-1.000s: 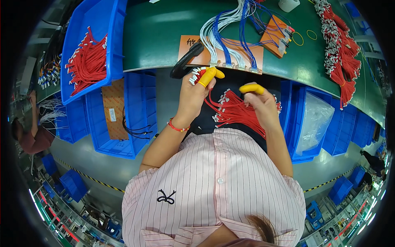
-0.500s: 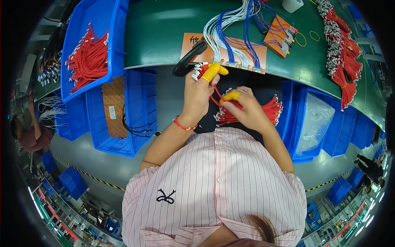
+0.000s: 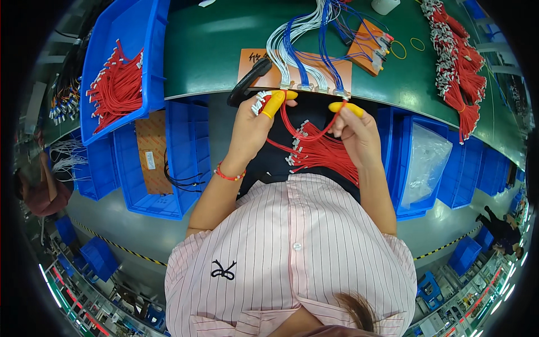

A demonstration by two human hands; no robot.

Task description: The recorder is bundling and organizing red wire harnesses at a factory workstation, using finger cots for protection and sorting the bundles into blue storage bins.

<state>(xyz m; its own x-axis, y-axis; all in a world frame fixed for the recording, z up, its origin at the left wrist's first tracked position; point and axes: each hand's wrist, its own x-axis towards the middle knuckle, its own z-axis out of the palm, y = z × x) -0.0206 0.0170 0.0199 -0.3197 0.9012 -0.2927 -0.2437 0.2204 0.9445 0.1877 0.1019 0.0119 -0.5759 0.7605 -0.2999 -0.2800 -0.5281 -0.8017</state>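
My left hand (image 3: 254, 126), with yellow finger cots on it, is closed on a few red cables with white connectors (image 3: 260, 103) at the table's edge. From it a red cable (image 3: 312, 137) loops down and over to my right hand (image 3: 355, 126). The right fingers, also in yellow cots, pinch that cable's end just below the rightmost connector (image 3: 339, 92) in the row on the orange board (image 3: 331, 65). White wires (image 3: 279, 49) and blue wires (image 3: 325, 53) run up from this row. A pile of red cables (image 3: 328, 153) lies on my lap.
At the left a blue bin (image 3: 152, 62) holds more red cables. A black curved handle (image 3: 247, 84) sticks out over the table edge. Bundled red cables (image 3: 461, 73) lie at the right of the green table (image 3: 213, 33). Blue bins (image 3: 401, 191) stand below on both sides.
My right hand has moved right and up from beside the left hand to the connector row, drawing the red cable into a wide loop. The left hand has shifted slightly left.
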